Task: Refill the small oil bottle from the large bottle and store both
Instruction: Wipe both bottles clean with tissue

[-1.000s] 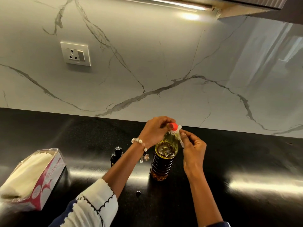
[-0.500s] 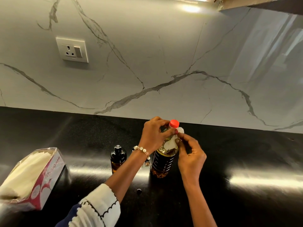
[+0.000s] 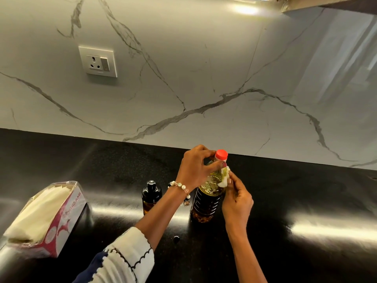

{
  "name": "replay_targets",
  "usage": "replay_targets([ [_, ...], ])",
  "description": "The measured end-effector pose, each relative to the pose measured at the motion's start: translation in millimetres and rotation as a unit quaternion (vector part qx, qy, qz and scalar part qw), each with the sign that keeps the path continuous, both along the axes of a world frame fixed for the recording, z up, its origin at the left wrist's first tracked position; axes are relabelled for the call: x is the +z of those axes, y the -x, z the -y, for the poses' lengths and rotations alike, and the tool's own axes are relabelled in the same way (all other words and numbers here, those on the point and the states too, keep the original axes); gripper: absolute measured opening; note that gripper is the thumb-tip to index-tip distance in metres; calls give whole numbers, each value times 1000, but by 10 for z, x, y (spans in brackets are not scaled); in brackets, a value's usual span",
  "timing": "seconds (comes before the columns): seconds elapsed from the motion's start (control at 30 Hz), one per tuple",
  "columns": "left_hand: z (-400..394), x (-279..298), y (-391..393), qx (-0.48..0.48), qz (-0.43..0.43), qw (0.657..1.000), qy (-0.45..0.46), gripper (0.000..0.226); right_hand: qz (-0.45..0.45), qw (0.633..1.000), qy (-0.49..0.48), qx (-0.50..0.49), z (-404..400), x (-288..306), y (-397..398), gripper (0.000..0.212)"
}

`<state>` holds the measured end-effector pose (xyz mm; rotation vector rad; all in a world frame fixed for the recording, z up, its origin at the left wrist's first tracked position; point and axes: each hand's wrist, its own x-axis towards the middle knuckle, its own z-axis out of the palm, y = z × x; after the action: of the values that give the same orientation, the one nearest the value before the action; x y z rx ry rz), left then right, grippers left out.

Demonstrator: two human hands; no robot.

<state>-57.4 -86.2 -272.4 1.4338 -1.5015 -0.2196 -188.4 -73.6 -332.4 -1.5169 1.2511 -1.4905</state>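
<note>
Fingers of left hand [image 3: 196,167] curled round neck of large bottle [image 3: 207,198], upright on black counter [image 3: 306,193]; right hand [image 3: 236,198] pinched white tissue [image 3: 224,178] against shoulder. Small oil bottle [image 3: 151,196] stood at 9 o'clock.

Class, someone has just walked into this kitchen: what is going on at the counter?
A person stands the large oil bottle upright on the black counter. The left hand grips its neck below the red cap, which is on. The right hand presses a white tissue against its shoulder. The small dark bottle stands to its left, untouched.
</note>
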Motion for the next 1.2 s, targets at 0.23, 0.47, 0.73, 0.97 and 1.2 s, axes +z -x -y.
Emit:
replay_targets([
  [0.23, 3, -12, -17, -14, -4, 1000, -3, 42, -7, 998, 55, 16, -41, 189, -119, 35],
  [0.47, 3, -14, -51, 2, 2, 1000, -13, 46, 44, 985, -68, 152, 330, 142, -17, 32],
  [0.73, 32, -51, 9, 13, -16, 1000, -7, 46, 21, 993, -103, 45, -101, -143, 24, 36],
  [0.97, -57, -50, 19, 24, -48, 998, -35, 46, -20, 996, 70, -52, -144, 6, -68, 35],
  [1.2, -376, 252, -209, -82, -426, 886, -164, 40, 77, 994, 51, -60, -72, 471, 150, 25],
])
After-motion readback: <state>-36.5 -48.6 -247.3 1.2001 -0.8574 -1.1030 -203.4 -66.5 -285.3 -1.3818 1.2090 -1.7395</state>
